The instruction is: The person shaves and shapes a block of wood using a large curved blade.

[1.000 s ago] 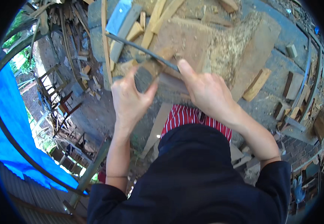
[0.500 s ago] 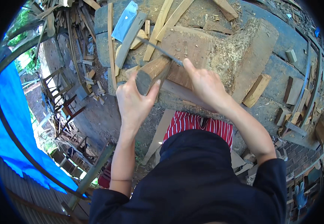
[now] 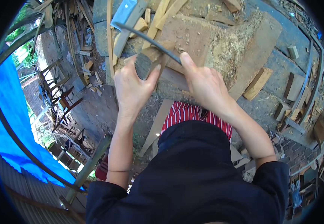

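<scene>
Left hand (image 3: 132,89) is wrapped around a small dark wood block (image 3: 144,65), thumb on one side and fingers on the other, pinning it at the near edge of the big chopping slab (image 3: 191,37). Right hand (image 3: 205,84) is closed on the handle end of a long thin blade (image 3: 147,39), index finger stretched out along it; the blade runs up and left from there, over the block.

The block looks like a light, stiff offcut, rough enough that it shouldn't slip, though small enough to twist if it's only pinched. I'd say hold it low and from the sides like this, keeping fingertips off the top face where the edge comes down. The blade looks thin and springy, so I'd grip it close to the handle. Can't tell how sharp it is.

Around it: a heap of shavings (image 3: 229,48) on the right side of the slab, and pale wood strips (image 3: 165,11) leaning across the far edge. A grey flat metal piece (image 3: 124,13) lies at the far left corner, right by the blade tip, which could foul a long stroke. Loose offcuts (image 3: 257,84) lie on the ground to the right. A blue tarp (image 3: 8,123) hangs well off to the left. The red striped cloth (image 3: 191,115) sits just below the hands.
</scene>
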`<action>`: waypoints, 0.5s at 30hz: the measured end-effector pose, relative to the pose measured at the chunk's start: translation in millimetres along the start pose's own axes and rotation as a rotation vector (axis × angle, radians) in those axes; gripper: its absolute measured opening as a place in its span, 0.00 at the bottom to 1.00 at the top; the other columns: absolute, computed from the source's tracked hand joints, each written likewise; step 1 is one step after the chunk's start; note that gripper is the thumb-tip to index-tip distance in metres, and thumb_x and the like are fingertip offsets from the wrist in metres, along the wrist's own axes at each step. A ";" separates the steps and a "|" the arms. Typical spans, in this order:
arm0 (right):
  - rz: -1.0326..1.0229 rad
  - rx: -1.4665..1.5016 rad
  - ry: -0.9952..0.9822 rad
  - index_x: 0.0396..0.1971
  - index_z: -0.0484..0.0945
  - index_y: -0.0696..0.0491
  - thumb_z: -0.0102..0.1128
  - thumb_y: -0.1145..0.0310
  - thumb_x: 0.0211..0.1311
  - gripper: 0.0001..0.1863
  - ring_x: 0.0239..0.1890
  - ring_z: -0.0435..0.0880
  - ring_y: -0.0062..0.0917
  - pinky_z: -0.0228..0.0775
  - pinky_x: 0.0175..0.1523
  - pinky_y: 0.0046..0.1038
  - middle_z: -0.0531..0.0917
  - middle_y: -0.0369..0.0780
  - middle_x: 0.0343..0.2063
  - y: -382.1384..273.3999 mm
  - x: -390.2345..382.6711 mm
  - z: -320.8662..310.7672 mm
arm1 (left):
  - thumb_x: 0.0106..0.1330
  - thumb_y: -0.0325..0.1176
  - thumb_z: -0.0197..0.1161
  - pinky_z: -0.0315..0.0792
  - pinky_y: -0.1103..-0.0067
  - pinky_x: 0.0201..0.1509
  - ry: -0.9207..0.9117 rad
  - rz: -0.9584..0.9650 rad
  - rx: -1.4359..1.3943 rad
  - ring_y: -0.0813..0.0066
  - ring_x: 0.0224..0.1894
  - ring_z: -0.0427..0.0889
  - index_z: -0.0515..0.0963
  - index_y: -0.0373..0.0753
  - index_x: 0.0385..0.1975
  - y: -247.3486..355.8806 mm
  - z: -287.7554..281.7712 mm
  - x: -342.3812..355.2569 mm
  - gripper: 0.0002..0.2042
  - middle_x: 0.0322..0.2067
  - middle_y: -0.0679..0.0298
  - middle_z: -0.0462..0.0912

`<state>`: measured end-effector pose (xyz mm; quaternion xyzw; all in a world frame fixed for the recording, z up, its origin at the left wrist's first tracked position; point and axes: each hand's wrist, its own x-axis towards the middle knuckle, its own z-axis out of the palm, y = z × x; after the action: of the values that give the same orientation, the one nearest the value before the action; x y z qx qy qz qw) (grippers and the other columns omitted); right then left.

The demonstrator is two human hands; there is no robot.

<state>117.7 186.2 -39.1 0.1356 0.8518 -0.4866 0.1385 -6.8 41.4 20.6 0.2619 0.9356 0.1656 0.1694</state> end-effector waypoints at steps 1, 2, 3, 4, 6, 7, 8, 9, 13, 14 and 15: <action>0.004 0.002 0.066 0.62 0.63 0.52 0.47 0.76 0.62 0.26 0.28 0.85 0.51 0.75 0.31 0.50 0.83 0.52 0.22 9.5 11.4 4.3 | 0.53 0.35 0.73 0.79 0.67 0.40 -0.008 0.014 -0.040 0.50 0.34 0.87 0.80 0.26 0.40 3.2 1.7 4.2 0.19 0.30 0.45 0.86; -0.002 -0.003 0.082 0.62 0.63 0.52 0.47 0.76 0.62 0.26 0.28 0.85 0.51 0.75 0.31 0.50 0.83 0.52 0.22 15.5 11.1 4.7 | 0.53 0.35 0.73 0.79 0.67 0.40 0.003 0.029 -0.040 0.50 0.34 0.87 0.80 0.26 0.40 4.1 1.9 7.2 0.19 0.30 0.45 0.86; -0.026 -0.036 0.095 0.58 0.64 0.54 0.49 0.75 0.63 0.22 0.27 0.83 0.51 0.72 0.30 0.50 0.81 0.52 0.20 15.9 10.5 7.5 | 0.53 0.35 0.73 0.79 0.66 0.41 0.004 0.042 -0.036 0.50 0.34 0.87 0.80 0.26 0.39 -3.3 8.4 7.9 0.20 0.30 0.45 0.86; -0.055 -0.059 0.091 0.54 0.64 0.56 0.51 0.74 0.63 0.19 0.25 0.81 0.52 0.70 0.30 0.51 0.79 0.51 0.18 3.8 2.5 6.1 | 0.52 0.36 0.73 0.79 0.65 0.41 0.001 0.036 -0.024 0.49 0.35 0.87 0.80 0.26 0.39 -7.3 7.1 0.2 0.20 0.31 0.45 0.86; -0.077 -0.035 0.043 0.53 0.63 0.56 0.51 0.74 0.64 0.18 0.25 0.82 0.52 0.70 0.30 0.51 0.79 0.51 0.18 -12.2 -10.3 -4.7 | 0.52 0.37 0.73 0.79 0.65 0.42 0.019 -0.007 0.006 0.48 0.35 0.87 0.81 0.26 0.39 -10.5 3.6 0.3 0.21 0.31 0.45 0.86; -0.058 0.023 0.028 0.52 0.63 0.56 0.51 0.74 0.64 0.17 0.26 0.82 0.52 0.70 0.30 0.51 0.79 0.52 0.18 -15.1 -12.2 -6.9 | 0.52 0.37 0.73 0.79 0.64 0.43 0.023 -0.018 0.043 0.48 0.35 0.87 0.81 0.26 0.39 -10.6 2.7 0.2 0.21 0.31 0.44 0.85; -0.040 0.081 0.013 0.51 0.63 0.56 0.51 0.74 0.64 0.17 0.26 0.82 0.51 0.70 0.30 0.51 0.79 0.52 0.18 -16.8 -13.7 -8.1 | 0.52 0.37 0.73 0.79 0.64 0.43 0.027 -0.029 0.080 0.47 0.36 0.86 0.81 0.26 0.39 -9.8 0.9 -2.2 0.21 0.31 0.44 0.85; 0.022 0.038 0.000 0.57 0.64 0.52 0.48 0.77 0.61 0.23 0.29 0.84 0.53 0.74 0.33 0.52 0.82 0.52 0.22 1.4 -3.0 0.9 | 0.52 0.38 0.72 0.79 0.64 0.44 0.022 0.002 0.083 0.46 0.36 0.86 0.81 0.24 0.40 -4.5 2.9 2.3 0.22 0.31 0.41 0.85; -0.020 -0.027 0.030 0.54 0.63 0.52 0.48 0.77 0.60 0.20 0.29 0.84 0.52 0.74 0.33 0.52 0.83 0.52 0.23 1.5 -9.3 -0.2 | 0.53 0.38 0.72 0.78 0.64 0.43 0.023 0.011 0.011 0.46 0.35 0.86 0.81 0.23 0.38 0.2 5.4 0.0 0.22 0.30 0.41 0.84; -0.019 -0.012 0.018 0.54 0.63 0.52 0.48 0.77 0.60 0.20 0.29 0.84 0.52 0.74 0.33 0.52 0.83 0.52 0.23 -9.4 -11.4 -5.3 | 0.53 0.38 0.72 0.78 0.64 0.43 0.013 -0.001 0.022 0.46 0.35 0.86 0.81 0.23 0.38 -2.6 1.5 -3.2 0.22 0.30 0.41 0.84; -0.031 0.038 0.011 0.54 0.63 0.53 0.48 0.77 0.60 0.20 0.29 0.84 0.51 0.74 0.33 0.52 0.83 0.52 0.23 -16.1 -13.4 -15.7 | 0.53 0.38 0.72 0.78 0.64 0.42 0.015 -0.037 0.033 0.46 0.35 0.86 0.81 0.24 0.38 -2.0 1.3 2.0 0.21 0.30 0.42 0.85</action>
<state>122.6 190.7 -13.8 0.1276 0.8451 -0.5043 0.1237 -8.7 41.1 18.2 0.2458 0.9441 0.1490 0.1613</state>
